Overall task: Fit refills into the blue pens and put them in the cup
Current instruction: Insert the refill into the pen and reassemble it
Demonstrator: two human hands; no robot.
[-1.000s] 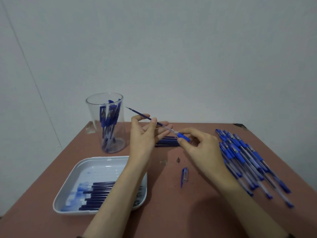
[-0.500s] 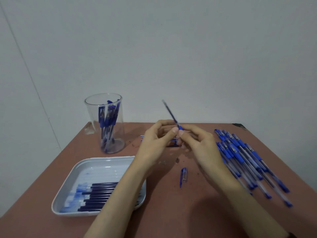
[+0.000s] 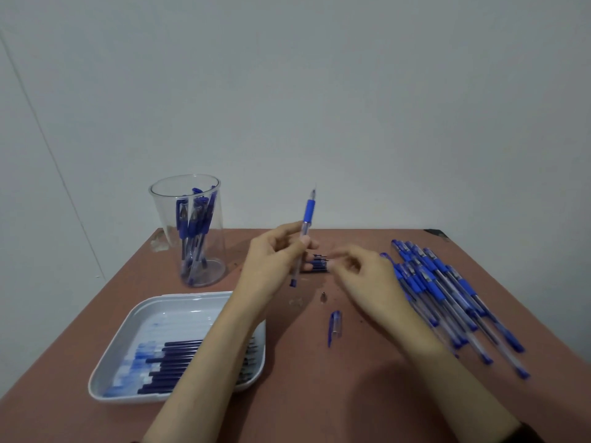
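Now, nearest on the desk [image 3: 319,394]: a loose pen cap [image 3: 334,327], and just beyond it a small dark tip piece [image 3: 324,297], probably the nose cone. Judging by that, at the closing-up stage: refill apparently seated, cone and cap yet to go on. Pick up the cone first, set it straight over the point, turn gently to avoid crossing the thread, then press the cap home.

Pinched in the left hand [image 3: 275,260]: the blue pen [image 3: 309,212], held at mid-barrel, point upward, off the desk. Hold low and steady, clear of the grip. Just beside it the right hand [image 3: 367,276], fingers curled and blurred; cannot tell whether pinching anything.

Containers next. Near left, a white tray [image 3: 179,314] with dark refills [image 3: 172,362] lying side by side. Farther back, a clear plastic cup [image 3: 166,215] standing upright, several capped blue pens [image 3: 193,219] inside, leaning on its wall. Loose on the desk to the right, a heap of pens [image 3: 447,298]; behind the hands, a short bundle of refills [image 3: 318,265].
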